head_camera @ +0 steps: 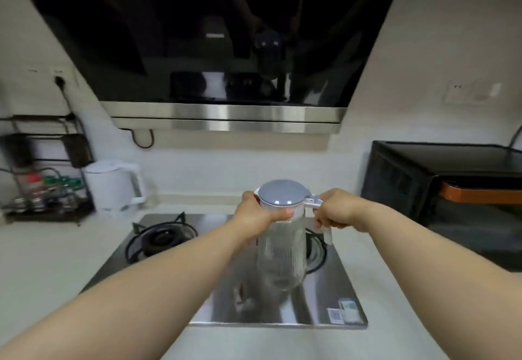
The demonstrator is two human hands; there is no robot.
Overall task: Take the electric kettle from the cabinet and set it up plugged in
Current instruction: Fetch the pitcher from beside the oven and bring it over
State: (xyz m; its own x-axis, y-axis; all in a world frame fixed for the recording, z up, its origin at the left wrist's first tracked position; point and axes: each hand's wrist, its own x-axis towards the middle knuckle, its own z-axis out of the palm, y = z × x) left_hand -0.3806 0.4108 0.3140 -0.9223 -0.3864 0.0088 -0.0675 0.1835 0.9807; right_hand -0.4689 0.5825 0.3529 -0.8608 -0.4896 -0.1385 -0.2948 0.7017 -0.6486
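A white electric kettle [113, 186] stands on the counter at the back left, beside the spice rack. A black plug [60, 80] sits in the wall socket above it, its cord running down. In front of me I hold a clear ribbed glass pitcher [281, 252] with a grey lid [282, 193] above the steel stove. My left hand [254, 217] wraps the pitcher's neck just under the lid. My right hand [336, 210] grips its white handle.
A steel gas stove [214, 297] with two burners lies on the white counter. A black range hood [226, 49] hangs above. A black oven [440, 184] stands at right, a wire spice rack [42, 190] at far left. Another wall socket [469, 93] is upper right.
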